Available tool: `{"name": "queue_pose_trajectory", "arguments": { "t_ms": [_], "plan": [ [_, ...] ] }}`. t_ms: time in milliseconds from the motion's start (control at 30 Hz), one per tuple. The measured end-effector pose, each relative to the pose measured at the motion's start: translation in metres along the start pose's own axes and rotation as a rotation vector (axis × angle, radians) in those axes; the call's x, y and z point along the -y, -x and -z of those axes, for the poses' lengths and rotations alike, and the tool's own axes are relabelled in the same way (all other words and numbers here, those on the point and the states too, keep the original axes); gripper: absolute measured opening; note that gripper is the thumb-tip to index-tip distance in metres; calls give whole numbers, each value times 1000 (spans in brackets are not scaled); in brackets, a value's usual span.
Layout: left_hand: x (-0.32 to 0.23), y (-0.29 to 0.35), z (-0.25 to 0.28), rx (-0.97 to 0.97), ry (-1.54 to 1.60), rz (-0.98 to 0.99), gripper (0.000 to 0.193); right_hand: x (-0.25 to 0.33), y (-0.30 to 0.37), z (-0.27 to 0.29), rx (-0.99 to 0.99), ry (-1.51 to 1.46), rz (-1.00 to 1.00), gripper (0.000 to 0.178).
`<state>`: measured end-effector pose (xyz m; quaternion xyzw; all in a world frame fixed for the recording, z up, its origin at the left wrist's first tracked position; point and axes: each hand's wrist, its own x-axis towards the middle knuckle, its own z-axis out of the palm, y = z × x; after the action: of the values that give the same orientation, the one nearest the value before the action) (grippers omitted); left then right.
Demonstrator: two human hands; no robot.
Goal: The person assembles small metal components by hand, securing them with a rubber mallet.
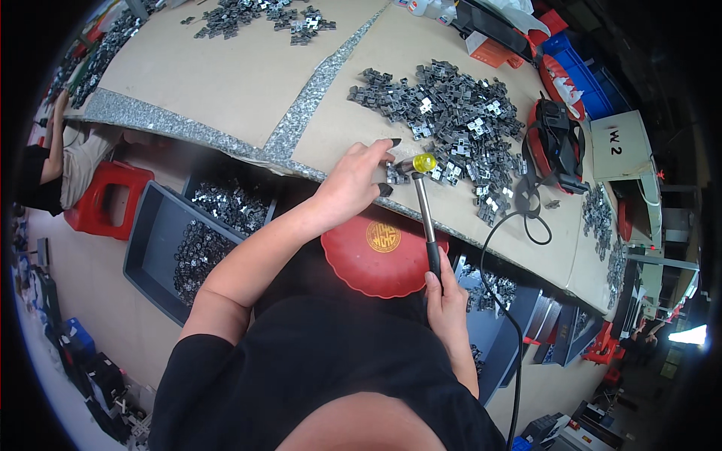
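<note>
My right hand [449, 304] is closed round the black grip of a hammer [426, 214]. Its metal shaft runs up to a head with a yellow, see-through face, just over the table's front edge. Left of the hammer head is my left hand [352, 180], with black covers on the tips of its thumb and one finger. Those two tips stand apart, and small metal parts [396, 176] show close to them, partly hidden by the hammer head. A large pile of small dark metal clips [451, 113] lies beyond both hands on the cardboard-covered table [338, 98].
A red scalloped tray [353, 263] sits below the table edge, by my lap. Grey bins [154, 233] of metal parts stand beside a red stool [113, 197]. On the right, a black strapped device [556, 143] trails a black cable [519, 331]. A person [53, 161] sits at far left.
</note>
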<state>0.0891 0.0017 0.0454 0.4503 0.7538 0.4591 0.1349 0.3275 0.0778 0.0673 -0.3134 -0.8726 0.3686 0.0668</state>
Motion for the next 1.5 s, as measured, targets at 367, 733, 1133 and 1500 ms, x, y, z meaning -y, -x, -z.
{"name": "queue_pose_trajectory", "arguments": {
  "t_ms": [367, 733, 1133, 1500],
  "plan": [
    [8, 6, -2, -89, -9, -52, 51, 6, 2, 6, -8, -66, -13, 40],
    [4, 3, -5, -78, 7, -10, 61, 8, 2, 5, 67, -32, -59, 41],
    [4, 2, -4, -76, 8, -22, 65, 7, 2, 8, 16, 4, 4, 39],
    [-4, -7, -25, 35, -8, -302, 37, -5, 4, 19, -273, -462, -32, 40]
  ]
}}
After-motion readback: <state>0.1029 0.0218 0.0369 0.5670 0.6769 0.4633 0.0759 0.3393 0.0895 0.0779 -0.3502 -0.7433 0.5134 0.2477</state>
